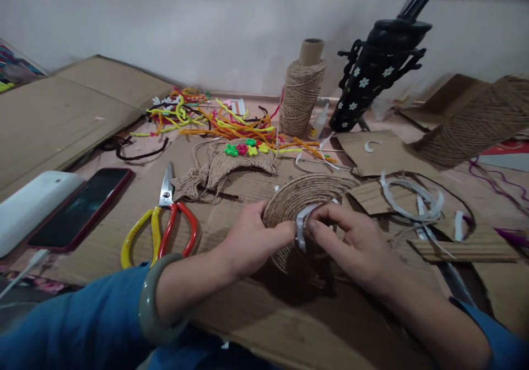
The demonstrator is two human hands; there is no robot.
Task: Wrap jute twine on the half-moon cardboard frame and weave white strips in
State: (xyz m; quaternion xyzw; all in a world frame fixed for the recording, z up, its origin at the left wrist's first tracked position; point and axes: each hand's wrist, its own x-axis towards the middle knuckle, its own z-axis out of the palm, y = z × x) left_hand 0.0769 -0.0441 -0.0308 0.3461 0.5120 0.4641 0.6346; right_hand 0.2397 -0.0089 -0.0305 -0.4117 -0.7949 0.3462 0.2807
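Note:
A crescent-shaped piece covered in rows of jute cord [312, 185] is held up in front of me. My left hand [258, 238] grips its left end, thumb on the near side. A narrow white strip, tape-like, [303, 224] runs along the inner curve, and the fingers of my right hand [351, 243] pinch it close to my left thumb. The underside of the crescent lies in shadow. Behind it rests a smaller jute crescent [242, 163] topped with small green, red and yellow yarn flowers [252, 148], beside a jute star [190, 184].
Scissors [166, 195] with yellow and red handles lie left of my hands. Further left are a phone [85, 207] and a white device [35, 207]. Behind stand a jute cone [303, 92], coloured yarn scraps [231, 125] and a black daisy-patterned object [367, 78]. A white coil [413, 213] lies right.

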